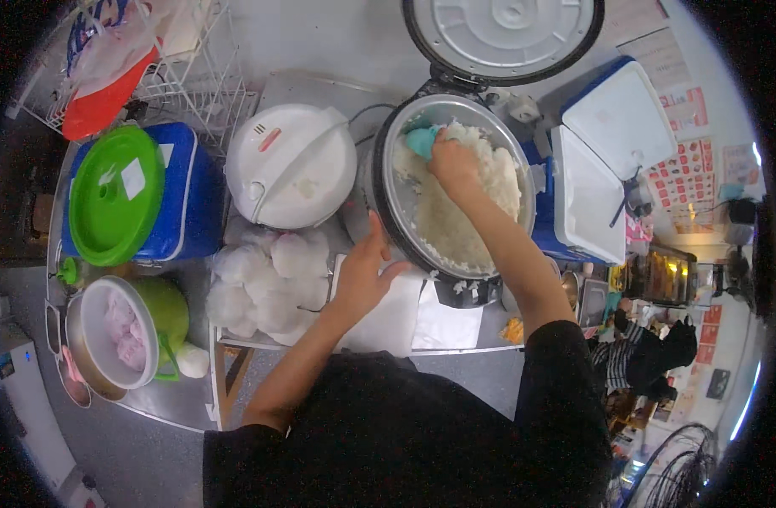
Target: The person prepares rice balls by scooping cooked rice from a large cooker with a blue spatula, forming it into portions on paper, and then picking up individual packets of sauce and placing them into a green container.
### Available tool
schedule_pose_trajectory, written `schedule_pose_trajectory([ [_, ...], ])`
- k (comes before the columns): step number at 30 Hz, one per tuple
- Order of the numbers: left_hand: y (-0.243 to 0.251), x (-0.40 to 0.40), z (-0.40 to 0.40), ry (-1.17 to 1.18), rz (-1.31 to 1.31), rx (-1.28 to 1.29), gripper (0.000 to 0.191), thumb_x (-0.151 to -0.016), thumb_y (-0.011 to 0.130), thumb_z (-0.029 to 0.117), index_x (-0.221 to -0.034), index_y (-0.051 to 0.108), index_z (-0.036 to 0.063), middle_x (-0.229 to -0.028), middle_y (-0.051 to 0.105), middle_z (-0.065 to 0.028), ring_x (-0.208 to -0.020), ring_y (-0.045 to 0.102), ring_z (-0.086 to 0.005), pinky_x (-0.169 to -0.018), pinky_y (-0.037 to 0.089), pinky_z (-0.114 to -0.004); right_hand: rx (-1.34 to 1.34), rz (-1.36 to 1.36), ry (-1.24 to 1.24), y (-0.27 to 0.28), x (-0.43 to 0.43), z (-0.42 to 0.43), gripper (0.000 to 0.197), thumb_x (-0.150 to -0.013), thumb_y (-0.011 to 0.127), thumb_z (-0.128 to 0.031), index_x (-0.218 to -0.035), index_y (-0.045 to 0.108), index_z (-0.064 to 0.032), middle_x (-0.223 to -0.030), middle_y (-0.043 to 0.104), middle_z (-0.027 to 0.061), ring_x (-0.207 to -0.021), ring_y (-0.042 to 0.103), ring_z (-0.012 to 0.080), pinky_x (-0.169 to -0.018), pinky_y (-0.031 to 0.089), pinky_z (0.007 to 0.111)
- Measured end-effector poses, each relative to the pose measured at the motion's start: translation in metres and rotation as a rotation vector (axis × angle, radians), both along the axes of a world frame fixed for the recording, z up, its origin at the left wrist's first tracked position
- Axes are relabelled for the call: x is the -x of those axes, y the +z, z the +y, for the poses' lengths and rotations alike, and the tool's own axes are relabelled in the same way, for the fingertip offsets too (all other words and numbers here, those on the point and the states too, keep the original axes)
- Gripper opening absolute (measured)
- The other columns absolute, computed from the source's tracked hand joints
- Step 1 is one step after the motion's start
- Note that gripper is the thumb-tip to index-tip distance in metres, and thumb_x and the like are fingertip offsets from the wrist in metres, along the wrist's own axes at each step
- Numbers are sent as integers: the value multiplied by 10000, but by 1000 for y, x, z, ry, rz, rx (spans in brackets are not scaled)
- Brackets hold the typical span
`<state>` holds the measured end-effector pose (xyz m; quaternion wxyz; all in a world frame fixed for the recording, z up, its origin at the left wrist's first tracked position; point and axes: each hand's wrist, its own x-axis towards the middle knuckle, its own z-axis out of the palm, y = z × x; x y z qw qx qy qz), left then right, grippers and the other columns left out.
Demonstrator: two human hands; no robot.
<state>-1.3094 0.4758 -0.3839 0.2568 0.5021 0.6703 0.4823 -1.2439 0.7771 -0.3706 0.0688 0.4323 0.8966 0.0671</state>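
In the head view, a large rice cooker (pixel 384 165) stands with its lid (pixel 508 32) up. White cooked rice (pixel 499 168) is heaped toward the right and far side of its metal pot, with a thinner layer nearer me. My right hand (pixel 454 165) reaches into the pot, its fingers closed around a turquoise scoop (pixel 421 141) at the far left of the rice. How the scoop's handle sits in the grip is hidden. My left hand (pixel 366 273) has its fingers spread beside the cooker's near left side and holds nothing.
Several filled clear plastic bags (pixel 267 279) and a white rice cooker (pixel 291 168) stand left of the open one. Farther left are a blue cooler (pixel 197 203), a green lid (pixel 112 222) and a green bucket (pixel 172 311). An open cooler (pixel 588 190) stands right. Another person (pixel 648 355) is farther right.
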Motion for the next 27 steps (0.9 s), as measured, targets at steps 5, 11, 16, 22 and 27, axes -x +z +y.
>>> schedule_pose_trajectory([
  [5,-7,-6,-4,36,-32,32,1152,-812,822,212,-1587,9,-44,-821,611,-111,-761,617,-287,-737,513,-407,261,49,198,-32,-6,31,744,-742,830,-317,-1352,537,-8,-1045,689,253,-970,685,421,-844,559,485],
  [11,-4,-8,-4,61,5,32,1105,-820,810,181,-1588,50,-50,-819,607,-103,-740,600,-269,-713,506,-386,566,-166,391,6,-20,-45,749,-695,841,-318,-1315,570,2,-1017,679,274,-975,665,432,-847,541,487],
  [16,-8,-14,1,77,-73,32,1100,-812,809,149,-1607,62,0,-828,603,-92,-737,580,-241,-696,502,-372,934,-221,415,55,-62,-52,645,-768,752,-261,-1311,565,32,-1014,674,299,-955,657,457,-838,521,505],
  [22,-4,-15,1,126,-49,70,1076,-764,834,149,-1565,157,-90,-801,581,-78,-737,607,-265,-697,512,-361,951,-250,286,148,-84,-74,547,-831,647,-148,-1332,549,50,-919,662,323,-892,671,443,-818,515,494],
  [27,0,-16,3,109,-16,99,1083,-783,817,135,-1568,107,-93,-819,598,-92,-750,612,-277,-710,510,-384,855,-127,342,149,-94,-85,527,-846,623,-96,-1350,546,37,-843,653,309,-825,670,444,-774,522,472],
])
